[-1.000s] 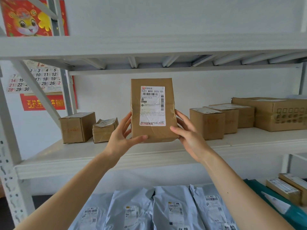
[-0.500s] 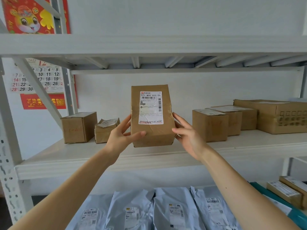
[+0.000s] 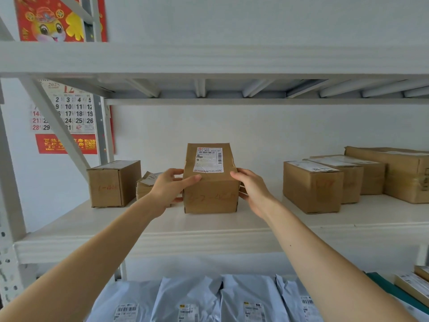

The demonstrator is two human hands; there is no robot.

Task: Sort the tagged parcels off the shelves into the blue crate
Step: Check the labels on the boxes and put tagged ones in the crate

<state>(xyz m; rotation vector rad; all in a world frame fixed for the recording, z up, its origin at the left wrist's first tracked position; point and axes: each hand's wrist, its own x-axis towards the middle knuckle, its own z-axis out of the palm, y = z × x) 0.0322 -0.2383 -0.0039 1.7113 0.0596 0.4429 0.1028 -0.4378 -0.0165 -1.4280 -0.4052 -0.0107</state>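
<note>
A brown cardboard parcel (image 3: 210,194) with a white shipping label on its top face rests on the white middle shelf (image 3: 162,240), with red handwriting on its front. My left hand (image 3: 167,189) grips its left side, thumb laid over the upper front edge. My right hand (image 3: 253,191) grips its right side, thumb at the top corner. No blue crate is in view.
On the same shelf, two cardboard boxes (image 3: 111,184) stand to the left and three more (image 3: 311,187) to the right. Several grey poly mailers (image 3: 190,298) with labels lie on the shelf below. The upper shelf beam (image 3: 209,59) runs overhead. A calendar hangs at the left.
The parcel, held upright in the air with its label facing me, has been tipped back and lowered onto the shelf, label now on top. Both hands stayed on its sides.
</note>
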